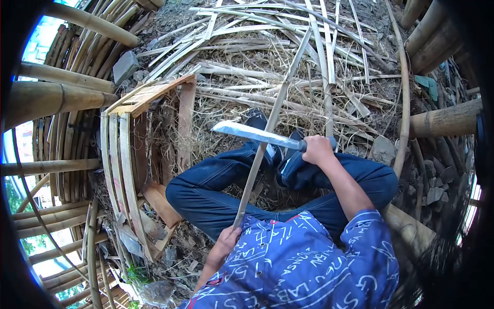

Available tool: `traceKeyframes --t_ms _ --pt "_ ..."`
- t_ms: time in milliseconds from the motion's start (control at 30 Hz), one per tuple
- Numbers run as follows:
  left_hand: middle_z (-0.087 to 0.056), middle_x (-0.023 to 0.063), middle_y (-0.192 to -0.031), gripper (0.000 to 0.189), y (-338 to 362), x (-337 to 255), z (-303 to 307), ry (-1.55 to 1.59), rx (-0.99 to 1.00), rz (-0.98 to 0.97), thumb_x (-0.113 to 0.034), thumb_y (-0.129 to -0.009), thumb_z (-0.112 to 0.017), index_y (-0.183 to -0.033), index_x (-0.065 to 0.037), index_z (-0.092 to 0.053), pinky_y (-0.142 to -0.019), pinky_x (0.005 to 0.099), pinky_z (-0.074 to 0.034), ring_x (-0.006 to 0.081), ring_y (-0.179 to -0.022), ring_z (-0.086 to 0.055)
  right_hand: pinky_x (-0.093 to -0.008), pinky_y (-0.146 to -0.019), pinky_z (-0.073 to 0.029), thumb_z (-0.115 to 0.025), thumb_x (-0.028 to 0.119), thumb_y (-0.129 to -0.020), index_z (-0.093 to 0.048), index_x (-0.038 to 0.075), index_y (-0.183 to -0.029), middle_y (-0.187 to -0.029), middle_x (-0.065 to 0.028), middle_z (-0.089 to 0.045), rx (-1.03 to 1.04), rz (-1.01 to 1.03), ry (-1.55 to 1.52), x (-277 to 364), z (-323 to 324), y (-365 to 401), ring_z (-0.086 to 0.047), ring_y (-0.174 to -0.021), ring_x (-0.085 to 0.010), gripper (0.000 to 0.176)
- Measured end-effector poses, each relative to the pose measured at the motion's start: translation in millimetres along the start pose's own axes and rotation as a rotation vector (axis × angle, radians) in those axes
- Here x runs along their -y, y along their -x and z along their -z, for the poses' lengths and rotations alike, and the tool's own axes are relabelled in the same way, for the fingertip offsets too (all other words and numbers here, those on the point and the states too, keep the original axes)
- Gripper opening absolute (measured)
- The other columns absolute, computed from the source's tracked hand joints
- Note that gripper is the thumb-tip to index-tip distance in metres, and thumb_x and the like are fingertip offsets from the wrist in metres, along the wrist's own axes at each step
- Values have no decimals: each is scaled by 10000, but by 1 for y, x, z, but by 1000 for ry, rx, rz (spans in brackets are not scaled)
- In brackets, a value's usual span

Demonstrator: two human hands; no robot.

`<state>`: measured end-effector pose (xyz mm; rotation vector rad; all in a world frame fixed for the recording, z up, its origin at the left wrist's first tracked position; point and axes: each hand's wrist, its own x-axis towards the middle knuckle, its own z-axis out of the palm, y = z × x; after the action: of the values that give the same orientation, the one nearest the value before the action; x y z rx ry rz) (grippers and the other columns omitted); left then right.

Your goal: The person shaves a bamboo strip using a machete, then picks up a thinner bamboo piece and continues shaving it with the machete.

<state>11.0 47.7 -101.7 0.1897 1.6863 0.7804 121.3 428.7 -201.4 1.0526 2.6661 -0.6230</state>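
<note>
My right hand [316,150] is closed round the dark handle of a large knife [257,134]. Its long, pale blade points left and crosses a bamboo strip [282,95] near the strip's middle. Closed on the near end of that strip is my left hand [227,241], close to my shirt. The strip slants up and to the right, away from me, between my crossed legs. Whether the blade's edge touches the strip or lies just over it cannot be made out.
A wooden crate [125,154] stands at the left. Split bamboo strips [236,85] and shavings cover the ground ahead. Bamboo poles [56,97] jut in from the left, another pole [447,118] from the right. Stones [383,149] lie at the right.
</note>
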Motion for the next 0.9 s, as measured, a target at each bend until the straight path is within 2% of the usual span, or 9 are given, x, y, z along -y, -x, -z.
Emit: traceKeyframes --t_ms 33,267,533,633,733,833,900 --pt "-434 -64 -656 243 -2 3 2 39 4 48 -219 -984 -464 -809 -64 -533 -523 239 -308 51 -597 -362 -428 -735 -541 -680 241 -623 -686 99 -809 -806 -156 -682 5 40 45 -2 5 -5 -675 -793 -330 234" --pt "-434 -59 -676 250 -2 17 5 40 6 30 -235 -978 -460 -808 -67 -532 -544 246 -312 60 -615 -364 -418 -716 -539 -712 278 -603 -678 99 -820 -805 -123 -682 -37 112 120 -8 0 -26 -676 -796 -301 284" --pt "-418 -62 -681 237 -1 16 5 109 21 73 -225 -976 -462 -802 -77 -524 -550 236 -299 58 -619 -349 -416 -709 -532 -679 232 -600 -672 101 -793 -778 -123 -679 -26 137 100 -11 2 -31 -674 -787 -307 233" --pt "-413 -60 -673 237 -4 24 8 100 21 66 -222 -974 -461 -797 -75 -519 -549 238 -298 59 -612 -346 -424 -705 -532 -675 226 -603 -668 101 -783 -769 -131 -676 -80 152 79 -8 1 -30 -673 -781 -313 219" --pt "-410 -53 -660 244 -6 24 8 73 23 37 -221 -971 -462 -788 -67 -512 -546 243 -301 63 -607 -350 -442 -720 -536 -673 238 -621 -671 99 -793 -757 -152 -674 -64 143 7 11 4 -14 -673 -763 -329 221" --pt "-410 -46 -653 251 -3 20 7 66 21 43 -221 -969 -461 -782 -59 -506 -543 249 -307 68 -604 -356 -437 -731 -540 -676 247 -636 -679 99 -809 -768 -162 -676 65 170 4 25 11 -4 -675 -786 -339 227" --pt "-410 -42 -652 254 2 17 7 83 15 71 -222 -969 -459 -781 -56 -504 -542 252 -310 70 -604 -359 -435 -735 -540 -678 249 -639 -683 99 -816 -780 -160 -679 31 138 31 20 12 -13 -676 -792 -336 232"
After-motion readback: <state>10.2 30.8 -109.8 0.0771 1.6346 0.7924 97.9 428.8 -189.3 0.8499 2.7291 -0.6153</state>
